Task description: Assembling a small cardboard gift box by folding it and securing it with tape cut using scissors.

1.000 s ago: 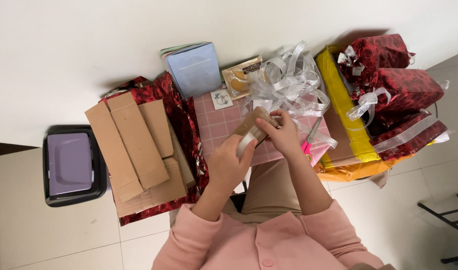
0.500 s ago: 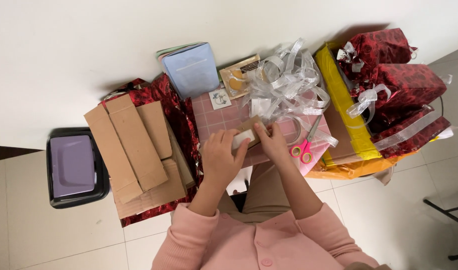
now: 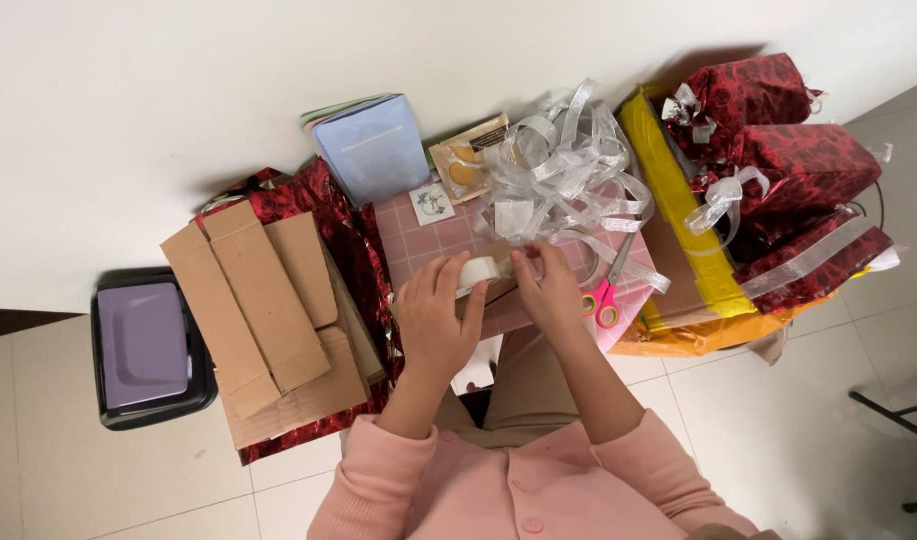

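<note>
My left hand [image 3: 434, 318] grips a white roll of tape [image 3: 480, 270] over a pink gridded mat [image 3: 423, 250]. Just right of it, my right hand [image 3: 546, 290] pinches at the roll's edge; whether it holds the tape end I cannot tell. A small brown cardboard piece [image 3: 500, 287] lies under both hands. Beyond my fingers sits a tangled heap of silver ribbon [image 3: 563, 175]. Pink-handled scissors [image 3: 603, 295] lie on the mat next to my right hand.
Flattened cardboard [image 3: 263, 300] rests on red patterned wrapping paper [image 3: 353, 240] at the left. A black bin with a purple lid [image 3: 143, 345] stands far left. Red wrapped gifts [image 3: 788, 165] with silver ribbon sit on a yellow box [image 3: 678, 210] at right. A blue bag [image 3: 373, 150] stands by the wall.
Both hands have come down from the ribbon heap toward me. The tape roll now sits in my left hand, with my right hand's fingers at its edge.
</note>
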